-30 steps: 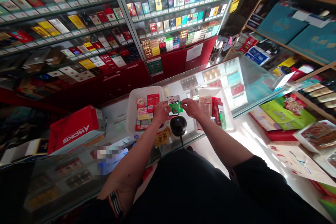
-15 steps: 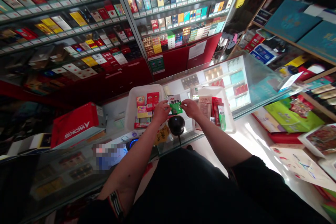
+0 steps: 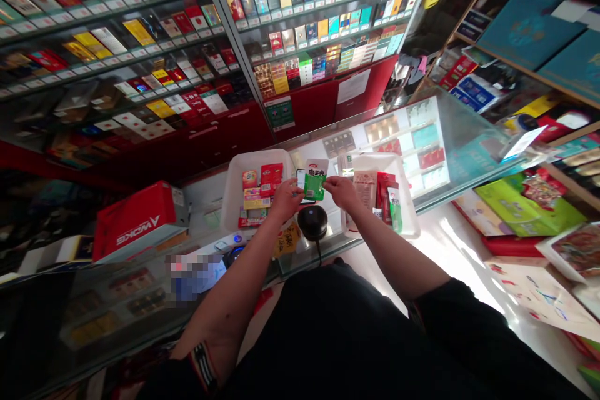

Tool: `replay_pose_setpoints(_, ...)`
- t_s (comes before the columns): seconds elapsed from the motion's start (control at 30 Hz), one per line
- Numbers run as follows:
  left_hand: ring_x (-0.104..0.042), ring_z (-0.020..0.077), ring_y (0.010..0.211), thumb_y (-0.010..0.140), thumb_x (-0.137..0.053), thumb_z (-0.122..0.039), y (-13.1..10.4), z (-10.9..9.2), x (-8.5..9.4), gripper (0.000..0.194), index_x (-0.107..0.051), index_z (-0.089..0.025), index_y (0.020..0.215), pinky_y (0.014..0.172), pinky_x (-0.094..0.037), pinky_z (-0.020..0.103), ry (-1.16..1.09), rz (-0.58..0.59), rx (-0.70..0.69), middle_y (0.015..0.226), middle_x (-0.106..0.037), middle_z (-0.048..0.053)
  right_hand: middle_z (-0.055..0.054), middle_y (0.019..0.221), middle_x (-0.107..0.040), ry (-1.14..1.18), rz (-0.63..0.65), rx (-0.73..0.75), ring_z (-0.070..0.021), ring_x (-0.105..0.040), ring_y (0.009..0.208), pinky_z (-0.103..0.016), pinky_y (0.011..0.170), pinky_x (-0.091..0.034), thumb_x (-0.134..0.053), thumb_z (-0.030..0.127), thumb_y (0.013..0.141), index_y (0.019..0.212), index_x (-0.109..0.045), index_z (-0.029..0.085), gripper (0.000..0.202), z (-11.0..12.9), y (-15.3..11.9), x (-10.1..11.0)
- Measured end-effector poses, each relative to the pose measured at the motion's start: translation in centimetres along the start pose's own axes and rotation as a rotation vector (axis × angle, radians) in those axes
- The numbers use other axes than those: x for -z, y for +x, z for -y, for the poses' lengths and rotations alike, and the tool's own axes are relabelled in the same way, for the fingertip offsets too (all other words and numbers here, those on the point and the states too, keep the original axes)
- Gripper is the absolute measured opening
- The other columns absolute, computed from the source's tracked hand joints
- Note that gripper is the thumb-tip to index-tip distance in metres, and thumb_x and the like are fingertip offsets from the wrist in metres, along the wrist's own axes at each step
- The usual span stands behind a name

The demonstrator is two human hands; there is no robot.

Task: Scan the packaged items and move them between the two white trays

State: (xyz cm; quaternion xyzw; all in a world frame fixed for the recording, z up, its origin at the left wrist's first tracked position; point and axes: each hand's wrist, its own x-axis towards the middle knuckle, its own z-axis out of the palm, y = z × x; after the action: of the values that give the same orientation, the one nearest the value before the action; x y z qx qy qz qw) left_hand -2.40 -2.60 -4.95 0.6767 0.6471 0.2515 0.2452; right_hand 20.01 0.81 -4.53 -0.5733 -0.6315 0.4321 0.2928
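Observation:
In front of me a green and white snack packet point(image 3: 315, 182) is held upright between both hands. My right hand point(image 3: 342, 192) pinches its right edge. On its other side, the closed fingers of my left hand point(image 3: 287, 199) meet the lower left edge. Partly hidden behind the packet is a flat dark-edged thing with a pale face, like a phone point(image 3: 300, 177); whether it lies on the counter I cannot tell. Just below the packet stands a round black device on a cable, like a desktop barcode scanner point(image 3: 312, 224).
A white tray point(image 3: 231, 200) of small snack packs sits left; another white tray point(image 3: 412, 212) with red and green packets sits right, both on the glass counter point(image 3: 469, 144). Further left is a red box point(image 3: 135, 225). Shelves of cigarette packs point(image 3: 319, 31) rise behind.
The packet has come up slightly and tilted more upright, showing more of its white top. My left hand has shifted a little left; the trays and black device stay put.

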Motion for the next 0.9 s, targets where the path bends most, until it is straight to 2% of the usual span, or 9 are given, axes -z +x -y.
replay_pose_setpoints(0.2,-0.060,0.0320,0.135,0.090,-0.073,-0.020,0.5,-3.2,0.8,0.011,-0.083,-0.021,0.088,0.122,-0.043,0.051,0.026,-0.023,-0.062,0.143,-0.069,0.011,0.004,0.063,-0.050,0.122,-0.056,0.020,-0.0141,-0.044,0.064,-0.027,0.063,-0.034,-0.059,0.047,0.081,0.065,-0.057,0.022,0.030,0.0,0.3,1.8)
replay_pose_setpoints(0.33,-0.061,0.0317,0.133,0.092,-0.070,-0.020,0.5,-5.9,0.2,0.014,-0.084,-0.020,0.088,0.121,-0.044,0.050,0.061,-0.023,-0.101,0.141,-0.070,0.011,0.004,0.064,-0.049,0.179,-0.084,0.003,-0.0140,-0.042,0.064,-0.028,0.064,-0.035,-0.061,0.049,0.080,0.068,-0.057,0.022,0.030,-0.2,-0.6,3.8)
replay_pose_setpoints(0.5,-0.060,0.0331,0.133,0.093,-0.068,-0.021,0.2,-8.7,-1.9,0.017,-0.084,-0.019,0.089,0.120,-0.044,0.051,0.122,0.012,-0.141,0.140,-0.070,0.012,0.002,0.067,-0.059,0.144,-0.143,-0.026,-0.0161,-0.051,0.069,-0.029,0.069,-0.042,-0.060,0.048,0.083,0.067,-0.060,0.021,0.031,-1.2,-2.4,6.2)
replay_pose_setpoints(0.6,-0.058,0.0343,0.132,0.092,-0.069,-0.023,0.1,-10.0,-3.4,0.017,-0.084,-0.021,0.086,0.119,-0.044,0.053,0.137,0.036,-0.124,0.140,-0.070,0.010,0.000,0.071,-0.065,0.126,-0.166,-0.060,-0.0172,-0.056,0.071,-0.029,0.070,-0.044,-0.060,0.047,0.084,0.071,-0.065,0.020,0.030,-2.2,-3.4,7.6)
replay_pose_setpoints(0.77,-0.057,0.0362,0.131,0.093,-0.066,-0.024,-0.3,-11.9,-5.9,0.020,-0.084,-0.021,0.084,0.112,-0.047,0.054,0.200,0.104,-0.138,0.142,-0.069,0.010,0.002,0.065,-0.062,0.024,-0.203,-0.142,-0.0170,-0.056,0.066,-0.029,0.066,-0.041,-0.062,0.043,0.083,0.067,-0.064,0.021,0.027,-3.7,-4.9,9.6)
replay_pose_setpoints(0.9,-0.056,0.0356,0.130,0.092,-0.066,-0.024,-1.1,-13.0,-8.0,0.018,-0.083,-0.021,0.086,0.111,-0.047,0.054,0.250,0.123,-0.191,0.138,-0.070,0.012,0.000,0.066,-0.067,-0.032,-0.191,-0.246,-0.0184,-0.060,0.066,-0.030,0.064,-0.043,-0.063,0.039,0.082,0.072,-0.071,0.020,0.023,-4.7,-5.7,10.8)
